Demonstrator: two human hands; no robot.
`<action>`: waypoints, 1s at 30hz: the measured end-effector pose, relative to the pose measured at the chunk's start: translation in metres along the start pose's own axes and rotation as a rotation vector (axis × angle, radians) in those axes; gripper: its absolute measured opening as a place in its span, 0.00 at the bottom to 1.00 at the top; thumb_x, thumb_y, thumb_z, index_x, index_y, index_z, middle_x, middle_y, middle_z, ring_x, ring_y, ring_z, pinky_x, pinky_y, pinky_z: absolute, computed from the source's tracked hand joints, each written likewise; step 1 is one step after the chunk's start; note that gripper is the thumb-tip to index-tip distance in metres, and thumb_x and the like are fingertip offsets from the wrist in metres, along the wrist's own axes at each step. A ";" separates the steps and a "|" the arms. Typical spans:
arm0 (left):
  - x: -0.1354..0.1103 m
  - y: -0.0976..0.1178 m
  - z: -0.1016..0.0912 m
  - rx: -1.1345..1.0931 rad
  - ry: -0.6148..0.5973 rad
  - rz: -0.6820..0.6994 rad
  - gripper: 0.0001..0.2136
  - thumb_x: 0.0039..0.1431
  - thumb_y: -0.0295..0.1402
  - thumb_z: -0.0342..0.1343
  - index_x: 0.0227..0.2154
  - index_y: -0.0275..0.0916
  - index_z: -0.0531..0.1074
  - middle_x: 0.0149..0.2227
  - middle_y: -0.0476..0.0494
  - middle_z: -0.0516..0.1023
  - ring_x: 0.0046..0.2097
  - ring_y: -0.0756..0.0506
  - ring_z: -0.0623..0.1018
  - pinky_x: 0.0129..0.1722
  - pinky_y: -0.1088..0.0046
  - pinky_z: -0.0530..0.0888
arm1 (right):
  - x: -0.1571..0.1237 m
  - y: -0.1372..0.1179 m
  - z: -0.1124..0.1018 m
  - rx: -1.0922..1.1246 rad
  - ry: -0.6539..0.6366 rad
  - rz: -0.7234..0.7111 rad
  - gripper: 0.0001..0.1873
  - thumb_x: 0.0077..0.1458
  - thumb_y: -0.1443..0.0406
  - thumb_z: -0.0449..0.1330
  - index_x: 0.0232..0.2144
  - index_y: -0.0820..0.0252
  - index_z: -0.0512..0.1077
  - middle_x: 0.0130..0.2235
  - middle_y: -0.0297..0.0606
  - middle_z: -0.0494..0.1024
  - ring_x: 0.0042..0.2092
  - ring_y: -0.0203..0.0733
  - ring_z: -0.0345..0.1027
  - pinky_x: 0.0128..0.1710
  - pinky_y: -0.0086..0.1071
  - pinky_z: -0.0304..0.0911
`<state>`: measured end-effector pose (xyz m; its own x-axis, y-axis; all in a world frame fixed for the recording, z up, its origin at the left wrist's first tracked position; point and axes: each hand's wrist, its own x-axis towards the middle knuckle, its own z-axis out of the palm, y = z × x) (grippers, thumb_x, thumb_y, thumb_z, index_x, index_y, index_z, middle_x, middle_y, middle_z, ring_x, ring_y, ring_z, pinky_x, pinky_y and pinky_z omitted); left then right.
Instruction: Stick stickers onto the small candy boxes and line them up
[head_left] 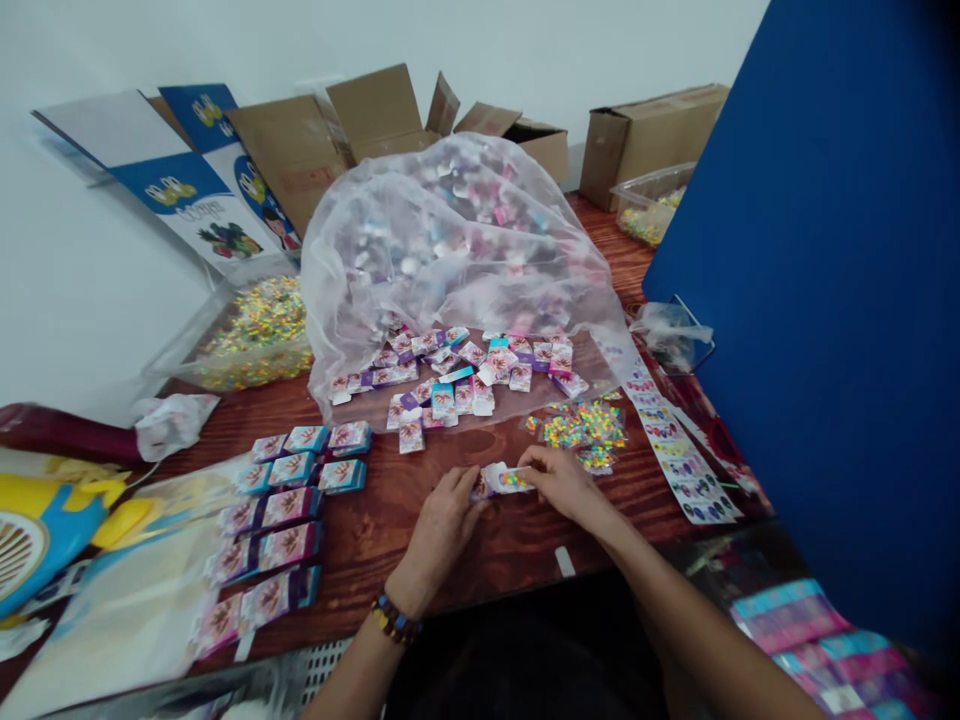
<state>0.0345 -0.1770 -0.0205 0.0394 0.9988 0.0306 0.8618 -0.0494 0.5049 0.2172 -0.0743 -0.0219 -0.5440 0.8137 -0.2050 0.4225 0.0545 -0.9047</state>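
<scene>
Both my hands meet over the reddish-brown wooden table (390,520), holding a small white printed packet (499,480) with colourful pieces showing at its opening. My left hand (439,530), with a beaded bracelet (395,620) at the wrist, pinches the packet's left end. My right hand (561,483) grips its right end. Just beyond them lies a loose heap of multicoloured pieces (581,432). Farther up, a scatter of small packets (442,385) spills from a large clear plastic bag (450,250). Rows of stacked purple-edged packets (274,520) lie to my left.
A long printed sticker strip (671,440) lies to the right. Clear tubs of colourful pieces (255,335) (649,207) and cardboard boxes (375,125) stand behind. A tall blue panel (810,300) rises at the right, and a yellow-and-blue printed package (45,530) sits at the left.
</scene>
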 end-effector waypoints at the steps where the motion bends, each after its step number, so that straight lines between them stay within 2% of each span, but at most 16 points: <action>1: 0.001 0.001 0.000 0.031 -0.007 0.002 0.18 0.60 0.30 0.51 0.53 0.39 0.61 0.47 0.38 0.70 0.48 0.41 0.73 0.48 0.60 0.73 | 0.000 -0.003 -0.001 -0.085 0.001 -0.032 0.07 0.52 0.64 0.56 0.25 0.58 0.72 0.15 0.27 0.65 0.19 0.33 0.60 0.21 0.26 0.48; 3: 0.002 0.002 0.002 0.076 -0.013 0.022 0.19 0.59 0.29 0.51 0.53 0.40 0.60 0.47 0.39 0.70 0.49 0.41 0.72 0.48 0.61 0.73 | 0.001 -0.010 -0.002 -0.220 0.032 -0.083 0.06 0.51 0.65 0.57 0.25 0.57 0.73 0.17 0.29 0.68 0.22 0.34 0.61 0.24 0.27 0.48; 6: 0.003 0.003 0.003 0.111 -0.007 0.043 0.20 0.59 0.28 0.51 0.54 0.40 0.59 0.47 0.38 0.70 0.49 0.41 0.72 0.48 0.60 0.73 | 0.005 -0.014 0.002 -0.292 0.079 -0.099 0.06 0.51 0.67 0.56 0.26 0.57 0.73 0.22 0.32 0.72 0.26 0.35 0.63 0.26 0.28 0.48; 13: -0.002 0.006 -0.002 0.101 -0.060 0.027 0.19 0.58 0.28 0.51 0.52 0.40 0.60 0.47 0.40 0.69 0.48 0.42 0.71 0.47 0.62 0.72 | 0.007 0.003 0.009 -0.172 -0.060 -0.041 0.06 0.52 0.66 0.56 0.26 0.58 0.72 0.15 0.28 0.67 0.20 0.35 0.61 0.23 0.27 0.49; 20: -0.002 0.008 -0.001 0.214 -0.099 0.021 0.18 0.58 0.26 0.50 0.51 0.41 0.61 0.47 0.41 0.70 0.48 0.42 0.70 0.47 0.63 0.71 | 0.002 0.005 0.018 -0.159 -0.046 -0.181 0.07 0.53 0.67 0.54 0.26 0.58 0.70 0.20 0.29 0.70 0.23 0.35 0.63 0.25 0.27 0.50; 24: -0.002 0.005 0.000 0.162 -0.077 0.022 0.19 0.58 0.26 0.50 0.52 0.41 0.60 0.47 0.41 0.69 0.48 0.42 0.69 0.48 0.62 0.71 | -0.002 0.006 0.020 -0.047 -0.019 -0.088 0.08 0.55 0.64 0.54 0.28 0.58 0.71 0.16 0.27 0.67 0.20 0.34 0.62 0.23 0.26 0.51; 28: -0.003 0.005 0.001 0.152 -0.071 0.015 0.19 0.58 0.25 0.51 0.52 0.40 0.60 0.47 0.41 0.69 0.48 0.41 0.69 0.49 0.61 0.70 | -0.005 0.000 0.018 -0.200 0.030 -0.191 0.06 0.52 0.67 0.56 0.25 0.58 0.72 0.25 0.32 0.74 0.28 0.37 0.67 0.28 0.27 0.53; 30: -0.003 0.006 0.001 0.150 -0.062 0.020 0.19 0.58 0.25 0.50 0.52 0.39 0.60 0.47 0.40 0.69 0.48 0.41 0.69 0.49 0.60 0.70 | -0.005 -0.003 0.019 -0.203 0.053 -0.176 0.06 0.51 0.68 0.56 0.24 0.59 0.72 0.23 0.32 0.74 0.28 0.36 0.67 0.27 0.27 0.54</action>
<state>0.0399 -0.1807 -0.0189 0.0845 0.9963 -0.0160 0.9263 -0.0726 0.3698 0.2047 -0.0896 -0.0249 -0.5855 0.8102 -0.0272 0.4647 0.3080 -0.8301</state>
